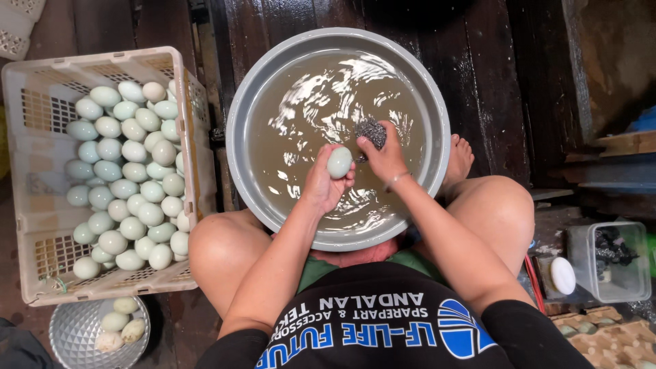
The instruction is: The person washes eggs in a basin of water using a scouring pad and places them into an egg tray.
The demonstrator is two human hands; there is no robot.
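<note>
Pale green egg (339, 162) gripped in the left hand (323, 183) over the grey basin (239, 130), steel scourer (371, 132) clenched in the right hand (384, 158).

Smooth, wet and rounded, the egg will likely be slippery and its thin shell brittle, so a cupped hold around its middle with fingers spread looks safer than a pinch at the ends; it seems light. The scourer just beyond it is a springy, rough tangle of metal wire that gives when squeezed. Murky water fills the round, hard plastic basin, glinting with ripples. Left of the basin a rigid, slotted plastic crate (27, 205) is piled with similar matte eggs (123, 171); nearer the person from it, a dimpled metal bowl (72, 335) holds a few duller ones.
</note>
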